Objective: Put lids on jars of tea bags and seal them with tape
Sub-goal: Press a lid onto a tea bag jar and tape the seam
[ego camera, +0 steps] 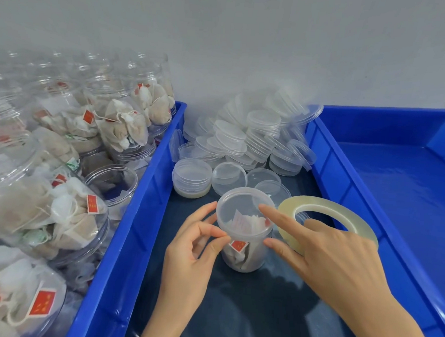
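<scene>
- Blue tray [145, 215], dark liner; lidded tea-bag jar [243, 243] at 6 o'clock.
- Left hand [195, 247] fingers pinch tape end at jar's 9 o'clock.
- Right hand [323, 250] holds tape roll [327, 221], index finger on lid [242, 208].
- Jar light, slick, thin-walled: grip the sidewall.

Nothing legible — the red tags [92, 204] on the tea bags (gold marks) blur.

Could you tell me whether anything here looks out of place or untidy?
Mostly the spare lids: they lie in a loose, toppled heap against the wall, several on edge, not stacked. The jar between the hands stands upright with its lid on; nothing looks spilled or broken.
</scene>
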The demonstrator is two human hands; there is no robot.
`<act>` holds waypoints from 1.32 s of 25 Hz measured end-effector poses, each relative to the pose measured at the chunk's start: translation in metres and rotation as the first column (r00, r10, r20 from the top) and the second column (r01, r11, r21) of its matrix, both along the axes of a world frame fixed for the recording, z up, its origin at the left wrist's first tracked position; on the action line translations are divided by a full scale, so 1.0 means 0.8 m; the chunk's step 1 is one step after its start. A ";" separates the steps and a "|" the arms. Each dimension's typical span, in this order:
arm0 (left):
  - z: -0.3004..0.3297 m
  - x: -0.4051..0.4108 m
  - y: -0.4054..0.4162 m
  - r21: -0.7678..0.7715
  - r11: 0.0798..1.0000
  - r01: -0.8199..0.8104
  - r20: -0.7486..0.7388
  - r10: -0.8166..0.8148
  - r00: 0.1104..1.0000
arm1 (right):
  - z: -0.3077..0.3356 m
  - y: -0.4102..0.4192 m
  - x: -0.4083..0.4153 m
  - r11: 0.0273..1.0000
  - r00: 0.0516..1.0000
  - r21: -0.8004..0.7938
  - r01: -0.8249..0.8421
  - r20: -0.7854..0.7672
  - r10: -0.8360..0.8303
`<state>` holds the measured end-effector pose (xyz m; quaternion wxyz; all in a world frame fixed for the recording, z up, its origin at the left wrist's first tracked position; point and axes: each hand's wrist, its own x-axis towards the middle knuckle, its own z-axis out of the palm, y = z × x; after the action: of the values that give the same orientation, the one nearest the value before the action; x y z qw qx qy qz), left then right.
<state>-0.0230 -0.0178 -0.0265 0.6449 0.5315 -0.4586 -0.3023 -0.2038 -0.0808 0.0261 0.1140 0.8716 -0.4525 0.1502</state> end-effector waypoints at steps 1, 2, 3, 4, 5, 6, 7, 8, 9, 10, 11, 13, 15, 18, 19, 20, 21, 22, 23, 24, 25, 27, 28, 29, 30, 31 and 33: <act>-0.002 0.001 -0.001 -0.012 1.000 0.002 0.004 -0.002 1.000 | -0.001 -0.001 0.000 1.000 1.000 0.006 0.000 0.003 0.000; -0.003 0.002 -0.003 -0.021 1.000 0.003 0.005 -0.003 1.000 | -0.001 -0.002 0.000 1.000 1.000 0.010 -0.001 0.007 0.001; -0.005 0.003 -0.005 -0.030 1.000 0.006 0.003 -0.006 1.000 | -0.002 -0.003 0.001 1.000 1.000 0.011 -0.002 0.014 0.002; -0.008 0.004 -0.007 -0.038 0.999 0.011 -0.005 -0.011 1.000 | -0.002 -0.004 0.002 1.000 1.000 0.010 -0.003 0.021 0.003; -0.010 0.006 -0.011 -0.048 0.999 0.018 -0.013 -0.018 1.000 | -0.002 -0.006 0.003 1.000 1.000 0.009 -0.002 0.026 0.002; -0.012 0.007 -0.014 -0.058 0.998 0.026 -0.013 -0.027 1.000 | -0.003 -0.007 0.004 1.000 1.000 0.007 -0.003 0.031 0.003; -0.013 0.009 -0.019 -0.068 0.997 0.036 -0.010 -0.037 0.999 | -0.003 -0.009 0.005 1.000 0.999 0.007 -0.007 0.036 0.007; -0.014 0.013 -0.023 -0.075 0.996 0.048 -0.007 -0.049 0.999 | -0.004 -0.010 0.006 1.000 0.999 0.004 -0.013 0.038 0.013; -0.015 0.017 -0.028 -0.075 0.995 0.065 -0.015 -0.067 0.998 | -0.004 -0.012 0.006 1.000 0.999 0.002 -0.018 0.038 0.018; -0.016 0.022 -0.032 -0.068 0.994 0.085 -0.021 -0.086 0.996 | -0.004 -0.013 0.006 1.000 0.999 -0.001 -0.019 0.036 0.019; -0.015 0.025 -0.035 -0.057 0.993 0.108 -0.017 -0.109 0.994 | -0.003 -0.014 0.006 1.000 0.999 0.000 -0.017 0.035 0.017; -0.014 0.032 -0.044 -0.026 0.987 0.159 0.018 -0.159 0.987 | -0.002 -0.015 0.008 1.000 0.999 0.024 -0.012 0.036 0.011; -0.010 0.043 -0.051 0.005 0.980 0.198 0.052 -0.198 0.979 | 0.000 -0.013 0.009 0.998 1.000 0.064 -0.003 0.028 0.001; -0.011 0.048 -0.047 0.037 0.964 0.262 0.096 -0.265 0.960 | 0.004 -0.009 0.009 0.998 0.999 0.067 -0.007 0.036 0.005; -0.013 0.037 -0.044 0.041 0.958 0.282 0.125 -0.285 0.950 | 0.005 -0.007 0.009 0.998 0.999 0.065 -0.007 0.048 0.004; -0.017 0.019 -0.040 0.040 0.962 0.271 0.175 -0.274 0.946 | 0.005 -0.007 0.010 0.999 0.998 0.054 -0.007 0.062 0.004; -0.021 -0.002 -0.039 0.041 0.977 0.208 0.215 -0.212 0.953 | 0.006 -0.007 0.010 0.999 0.997 0.041 -0.009 0.073 0.006; -0.021 -0.023 -0.041 0.023 0.995 0.101 0.213 -0.103 0.972 | 0.008 -0.006 0.009 0.999 0.998 0.045 -0.006 0.070 0.003; -0.020 -0.036 -0.045 -0.005 1.000 0.008 0.187 -0.007 0.982 | 0.010 -0.003 0.007 0.996 0.999 0.084 0.003 0.045 -0.007; -0.017 -0.040 -0.051 -0.024 0.999 -0.042 0.155 0.045 0.987 | 0.011 -0.003 0.005 0.995 1.000 0.102 0.005 0.005 -0.006; -0.015 -0.036 -0.058 -0.023 0.998 -0.052 0.134 0.055 0.989 | 0.008 -0.004 -0.002 0.995 1.000 0.099 -0.024 0.020 0.022; -0.014 -0.014 -0.067 0.008 1.000 -0.010 0.111 0.009 0.994 | -0.002 -0.005 -0.018 0.989 0.997 0.130 -0.073 0.021 0.071; -0.013 -0.002 -0.067 0.029 0.999 0.030 0.096 -0.033 0.995 | 0.001 -0.004 -0.022 0.984 0.997 0.160 -0.073 0.016 0.071; -0.012 0.009 -0.066 0.040 0.997 0.065 0.104 -0.069 0.992 | 0.005 -0.001 -0.022 0.981 0.999 0.186 -0.045 -0.015 0.049; -0.011 0.017 -0.065 0.044 0.995 0.092 0.135 -0.097 0.986 | 0.008 0.001 -0.021 0.978 0.998 0.206 0.004 -0.055 0.008; -0.011 0.024 -0.065 0.045 0.993 0.114 0.170 -0.120 0.978 | 0.009 0.002 -0.020 0.974 0.995 0.218 0.058 -0.087 -0.040; -0.010 0.036 -0.066 0.055 0.987 0.151 0.204 -0.159 0.966 | 0.007 -0.001 -0.018 0.966 0.987 0.222 0.130 -0.118 -0.106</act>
<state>0.0055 -0.0705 -0.0348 0.5575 0.5351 -0.5575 -0.3035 -0.2181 -0.0817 0.0315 0.0452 0.8572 -0.5111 0.0437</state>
